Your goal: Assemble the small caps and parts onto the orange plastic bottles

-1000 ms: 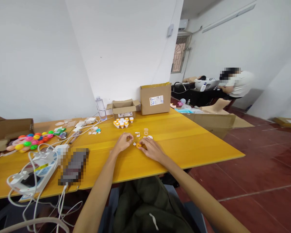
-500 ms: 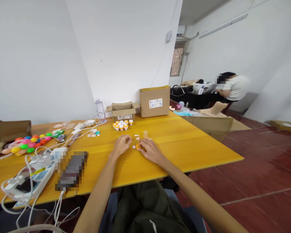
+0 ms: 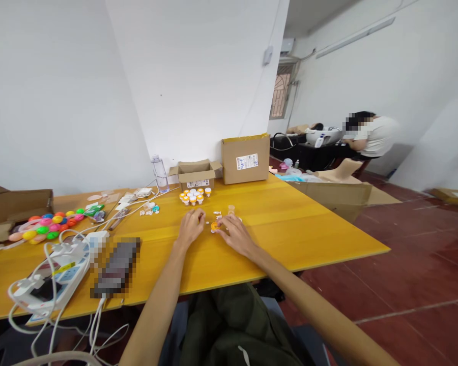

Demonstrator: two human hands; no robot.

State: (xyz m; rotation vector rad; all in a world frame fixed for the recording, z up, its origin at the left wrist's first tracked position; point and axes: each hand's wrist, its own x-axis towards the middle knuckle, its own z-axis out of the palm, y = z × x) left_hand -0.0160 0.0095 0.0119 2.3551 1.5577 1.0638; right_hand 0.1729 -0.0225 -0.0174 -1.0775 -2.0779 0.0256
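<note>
My right hand (image 3: 237, 235) pinches a small round orange part (image 3: 214, 225) with thumb and fingertips, low over the table. A bit of white shows just under its edge. To the left, my left hand (image 3: 191, 226) has its fingers curled in. Whatever is between those fingertips, if anything, is hidden. A tiny white piece (image 3: 207, 222) lies between the two hands. Beyond them are small white printed pieces (image 3: 218, 215) and a clear little cup (image 3: 231, 209). Farther back stands a cluster of orange-and-white capped pieces (image 3: 194, 196).
Behind the cluster are an open carton (image 3: 196, 175) and a closed cardboard box (image 3: 245, 161). On the left lie colourful balls (image 3: 48, 226), a power strip (image 3: 66, 284) with cables, and a blurred-out dark object (image 3: 116, 267). Across the room, a person (image 3: 377, 134) sits bent over.
The orange part has shifted left, over the spot where a white piece lay. My left hand has turned more palm-down. The view has swung slightly left.
</note>
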